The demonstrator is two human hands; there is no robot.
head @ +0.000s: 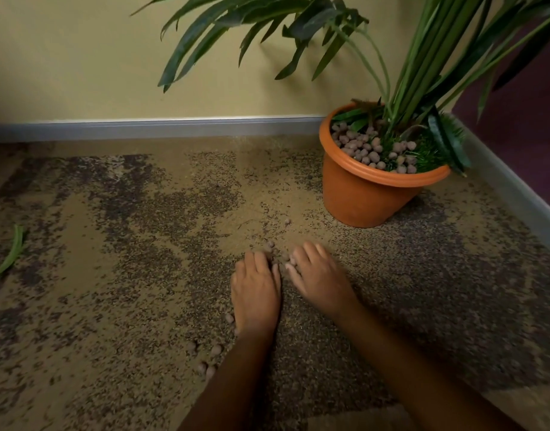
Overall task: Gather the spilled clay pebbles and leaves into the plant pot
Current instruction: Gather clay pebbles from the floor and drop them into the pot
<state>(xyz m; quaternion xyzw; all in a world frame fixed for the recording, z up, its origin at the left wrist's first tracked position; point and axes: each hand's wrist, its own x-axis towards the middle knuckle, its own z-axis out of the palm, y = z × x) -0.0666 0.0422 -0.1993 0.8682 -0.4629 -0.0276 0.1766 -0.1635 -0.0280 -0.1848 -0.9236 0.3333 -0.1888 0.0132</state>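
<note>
An orange plant pot (357, 197) stands in the room's corner with a green plant and many clay pebbles (365, 149) inside. On the speckled carpet, my left hand (256, 290) and my right hand (318, 276) lie palm down side by side, fingertips curled around a small heap of clay pebbles (278, 255) between them. More loose pebbles (209, 353) lie beside my left forearm, and one pebble (287, 221) sits nearer the pot. A fallen green leaf (10, 255) lies at the far left.
A yellow wall with a grey skirting board (155, 127) runs along the back. A second skirting (510, 194) runs down the right side behind the pot. Long plant leaves (236, 29) hang over the floor above the pot.
</note>
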